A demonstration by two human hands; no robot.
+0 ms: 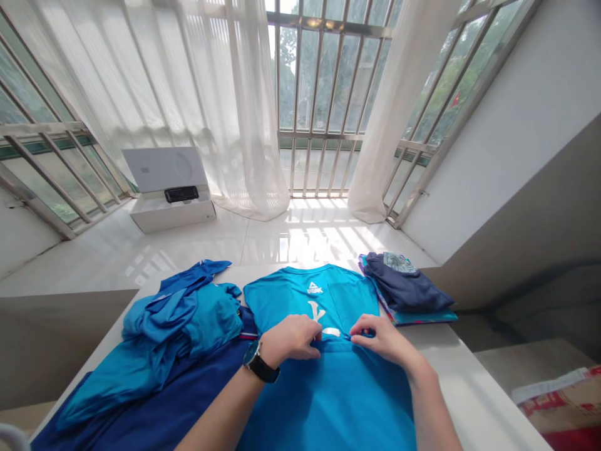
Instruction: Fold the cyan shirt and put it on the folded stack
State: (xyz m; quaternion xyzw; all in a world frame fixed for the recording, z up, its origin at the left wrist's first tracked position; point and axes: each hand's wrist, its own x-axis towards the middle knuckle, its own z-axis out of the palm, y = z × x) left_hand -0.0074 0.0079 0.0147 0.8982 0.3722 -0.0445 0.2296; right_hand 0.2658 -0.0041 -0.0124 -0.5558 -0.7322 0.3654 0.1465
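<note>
1. The bright blue smooth-fabric shirt with white print [338, 388] lies spread on the white tabletop [469, 376] directly before the person, its long axis running from the body toward the window, collar at the far end
2. A crosswise ridge in the cloth runs from the left hand [292, 339] to the right hand [382, 338], square to that long axis; this is the relation that seems to matter most, and neither hand looks clearly nearer to it
3. The right thumb and forefinger meet in a pinch on the shirt at the ridge, just right of the lower white print
4. The left fingers curl down over the cloth on the other side of that print; whether they grip it I cannot tell
5. The rumpled heap of turquoise and blue clothes [197, 326] lies just left of the shirt; the folded navy garment with a pale patterned patch [408, 288] sits beyond the right hand, near the shoulder
</note>
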